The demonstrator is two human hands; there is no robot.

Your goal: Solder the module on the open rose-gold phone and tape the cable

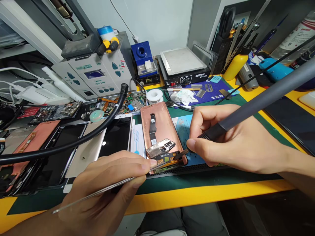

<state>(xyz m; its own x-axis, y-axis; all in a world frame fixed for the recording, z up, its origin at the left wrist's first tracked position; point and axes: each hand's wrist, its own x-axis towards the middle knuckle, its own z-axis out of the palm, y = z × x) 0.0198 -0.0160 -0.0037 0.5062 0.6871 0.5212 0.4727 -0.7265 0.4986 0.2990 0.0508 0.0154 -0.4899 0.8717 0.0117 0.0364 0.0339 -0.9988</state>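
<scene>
A pink phone panel [166,126] lies near the middle of the table [209,195]; at its 8 o'clock the left hand [108,175] is clamped on tweezers [105,189], and at 3 o'clock the right hand [236,146] closes around a soldering iron [246,111], both tips at the flex board [161,159] towards 6 o'clock. The panel is probably light, stiff and slippery, best held by its long edges; the flex board looks bendable and fragile, best pinched at its margin.
</scene>
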